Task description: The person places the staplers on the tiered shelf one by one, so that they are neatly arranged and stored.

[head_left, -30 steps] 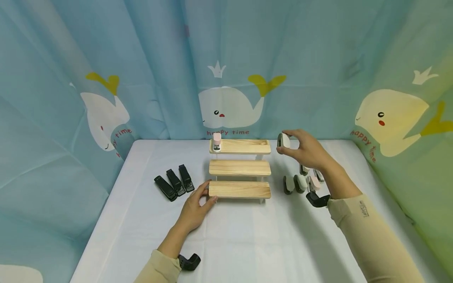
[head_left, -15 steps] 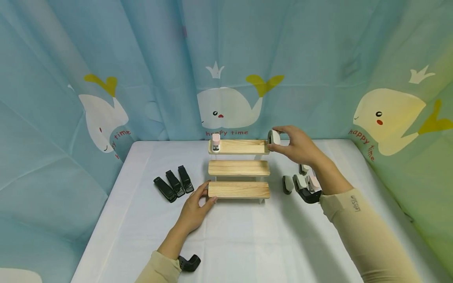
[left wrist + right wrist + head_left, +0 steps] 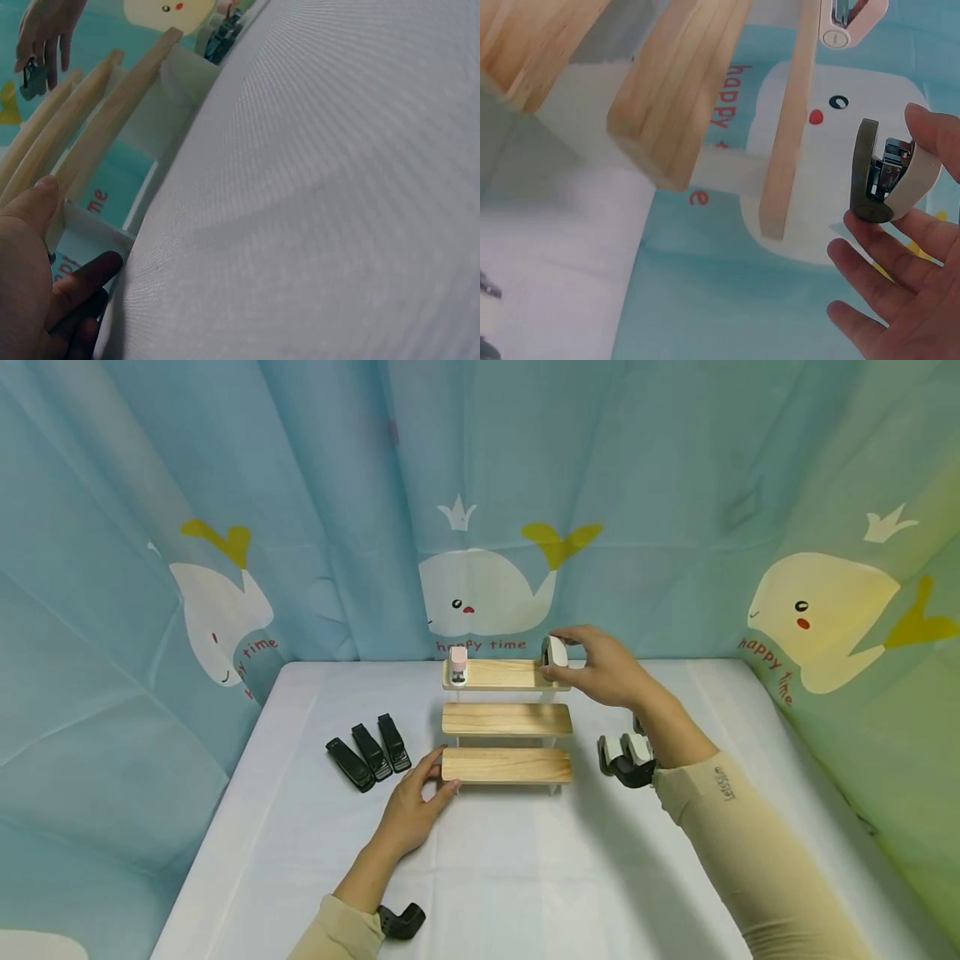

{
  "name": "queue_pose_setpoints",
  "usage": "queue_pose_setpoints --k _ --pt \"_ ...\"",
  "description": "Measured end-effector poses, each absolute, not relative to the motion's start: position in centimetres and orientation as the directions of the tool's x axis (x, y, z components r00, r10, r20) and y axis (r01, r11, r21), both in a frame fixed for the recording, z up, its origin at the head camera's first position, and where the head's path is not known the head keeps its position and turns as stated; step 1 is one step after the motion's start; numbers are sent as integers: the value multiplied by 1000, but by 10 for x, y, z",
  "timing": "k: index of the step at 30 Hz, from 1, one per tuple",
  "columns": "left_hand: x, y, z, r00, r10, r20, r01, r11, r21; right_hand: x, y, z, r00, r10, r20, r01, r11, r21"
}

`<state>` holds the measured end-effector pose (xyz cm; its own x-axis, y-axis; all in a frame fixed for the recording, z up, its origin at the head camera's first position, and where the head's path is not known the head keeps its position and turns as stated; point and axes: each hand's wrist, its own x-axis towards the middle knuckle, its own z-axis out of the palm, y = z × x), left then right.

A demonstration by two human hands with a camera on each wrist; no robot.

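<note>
Between the thumb and fingers of my right hand (image 3: 611, 672) is a small white and dark grey stapler (image 3: 913, 181). In the head view it overlaps the right end of the stand's top tier; the right wrist view shows a gap between it and the plank. At the left end of the three-tier wooden stand (image 3: 506, 766), my left hand (image 3: 408, 814) grips the bottom tier, thumb on the plank and fingers around its end. A pink and white stapler (image 3: 458, 665) stands upright at the left end of the top tier.
Three black staplers (image 3: 369, 752) lie side by side on the white tabletop (image 3: 495, 868), left of the stand. Right of it are more small staplers (image 3: 611, 753), partly hidden by my right forearm and wrist camera. A whale-print curtain (image 3: 300, 485) hangs behind the table.
My right hand has carried the white and grey stapler leftward, from right of the stand to the top tier's right end. The left hand has stayed at the bottom tier.
</note>
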<state>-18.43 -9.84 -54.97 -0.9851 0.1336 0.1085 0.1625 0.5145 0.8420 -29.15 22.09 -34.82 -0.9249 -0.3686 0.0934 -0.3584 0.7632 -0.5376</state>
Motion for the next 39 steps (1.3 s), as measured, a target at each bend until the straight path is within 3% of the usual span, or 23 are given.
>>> queue_pose_setpoints --k 39 --pt "-183 -99 -550 -976 146 163 216 508 834 -304 162 -357 -886 -458 69 -390 660 -642"
